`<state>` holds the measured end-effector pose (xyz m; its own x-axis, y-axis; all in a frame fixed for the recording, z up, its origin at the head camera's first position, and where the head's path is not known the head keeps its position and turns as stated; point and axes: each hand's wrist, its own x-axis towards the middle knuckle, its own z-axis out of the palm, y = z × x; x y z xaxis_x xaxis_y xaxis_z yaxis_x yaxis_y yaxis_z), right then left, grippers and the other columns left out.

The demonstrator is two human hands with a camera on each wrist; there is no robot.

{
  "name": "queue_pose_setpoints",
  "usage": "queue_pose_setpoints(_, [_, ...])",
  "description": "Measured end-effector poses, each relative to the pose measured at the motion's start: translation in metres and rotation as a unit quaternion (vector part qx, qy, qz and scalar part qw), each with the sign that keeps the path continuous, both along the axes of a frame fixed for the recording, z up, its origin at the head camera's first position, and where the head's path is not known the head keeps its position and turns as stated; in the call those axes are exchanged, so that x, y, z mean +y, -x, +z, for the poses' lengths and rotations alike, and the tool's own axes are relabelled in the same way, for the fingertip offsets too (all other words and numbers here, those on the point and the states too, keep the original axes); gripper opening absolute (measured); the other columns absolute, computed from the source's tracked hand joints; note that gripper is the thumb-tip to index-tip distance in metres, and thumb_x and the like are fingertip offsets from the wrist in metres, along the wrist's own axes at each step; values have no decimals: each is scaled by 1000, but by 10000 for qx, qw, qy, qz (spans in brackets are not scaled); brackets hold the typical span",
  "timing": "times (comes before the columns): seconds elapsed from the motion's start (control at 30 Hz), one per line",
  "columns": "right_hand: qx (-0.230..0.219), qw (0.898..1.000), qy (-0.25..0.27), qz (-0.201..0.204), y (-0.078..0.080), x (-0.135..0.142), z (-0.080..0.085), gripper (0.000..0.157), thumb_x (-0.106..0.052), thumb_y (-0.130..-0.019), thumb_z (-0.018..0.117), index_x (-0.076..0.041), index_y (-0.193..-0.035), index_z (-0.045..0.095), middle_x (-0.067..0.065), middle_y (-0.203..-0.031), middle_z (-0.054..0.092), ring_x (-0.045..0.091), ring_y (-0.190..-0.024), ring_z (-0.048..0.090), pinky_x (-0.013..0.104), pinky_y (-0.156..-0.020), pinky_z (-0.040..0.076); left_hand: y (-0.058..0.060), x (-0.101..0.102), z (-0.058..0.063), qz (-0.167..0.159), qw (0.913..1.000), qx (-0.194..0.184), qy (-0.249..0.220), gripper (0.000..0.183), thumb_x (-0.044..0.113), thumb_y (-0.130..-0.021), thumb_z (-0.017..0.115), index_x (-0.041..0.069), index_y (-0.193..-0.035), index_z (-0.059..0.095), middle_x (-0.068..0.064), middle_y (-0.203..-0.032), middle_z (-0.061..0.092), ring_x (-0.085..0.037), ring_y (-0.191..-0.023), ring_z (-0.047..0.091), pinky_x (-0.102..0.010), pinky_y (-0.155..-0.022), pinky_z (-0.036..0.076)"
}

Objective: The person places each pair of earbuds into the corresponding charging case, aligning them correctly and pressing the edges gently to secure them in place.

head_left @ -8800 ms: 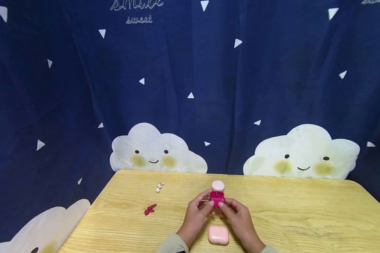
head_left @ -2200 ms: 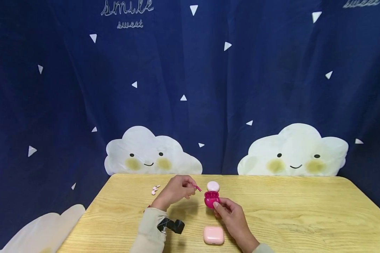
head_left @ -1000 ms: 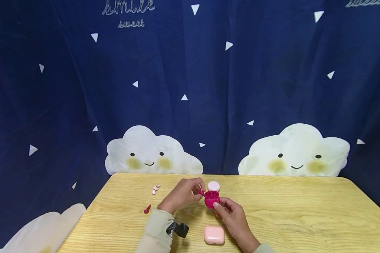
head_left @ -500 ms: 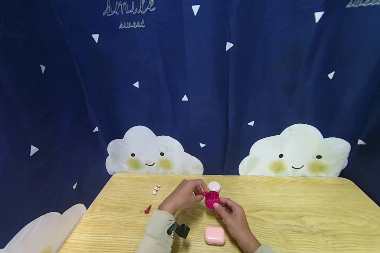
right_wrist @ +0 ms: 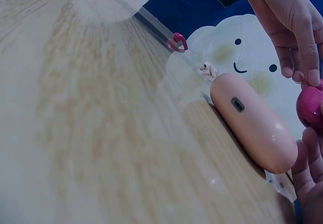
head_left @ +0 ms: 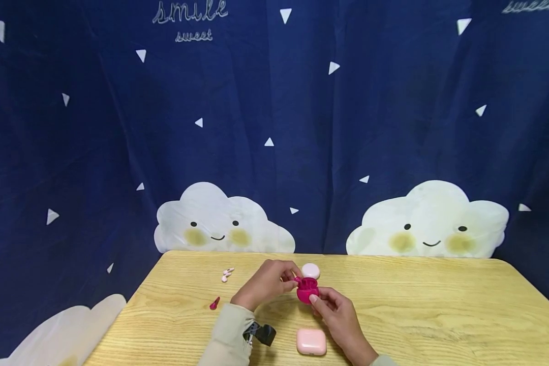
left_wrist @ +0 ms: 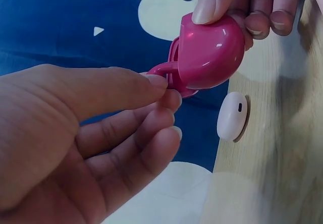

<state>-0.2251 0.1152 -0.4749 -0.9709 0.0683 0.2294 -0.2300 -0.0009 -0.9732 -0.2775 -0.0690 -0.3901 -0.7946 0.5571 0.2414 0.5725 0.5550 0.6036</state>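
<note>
My right hand holds a magenta earbud case above the table, thumb on its front and lid raised. With thumb and fingertips, my left hand pinches a magenta earbud whose stem enters the case's opening in the left wrist view. How deep it sits is hidden by the case wall. A second magenta earbud lies on the table to the left. Just behind the case stands a small round pale-pink case. A larger pink earbud case, lid down, lies between my forearms.
A pair of pale-pink earbuds lies at the table's back left. The wooden table ends at a dark blue curtain with cloud prints. A black strap device sits on my left wrist.
Earlier both hands held the case and two magenta earbuds lay at left. My left hand took one and carried it right to the case. Over the last second it has moved slightly closer in.
</note>
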Motion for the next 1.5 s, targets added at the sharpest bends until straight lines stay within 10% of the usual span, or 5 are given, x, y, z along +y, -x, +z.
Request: queue_pose_setpoints(1.5, [-136,9999,42,-24,0,0,1,23,-9,-87,71,5,-105,67,14,-90,69,17,-71,64,28,-62,55,-1,5,0,2,9998,162,130,15,4,-81,76,15,-86,67,6,-77,69,2,-71,60,-17,-67,49])
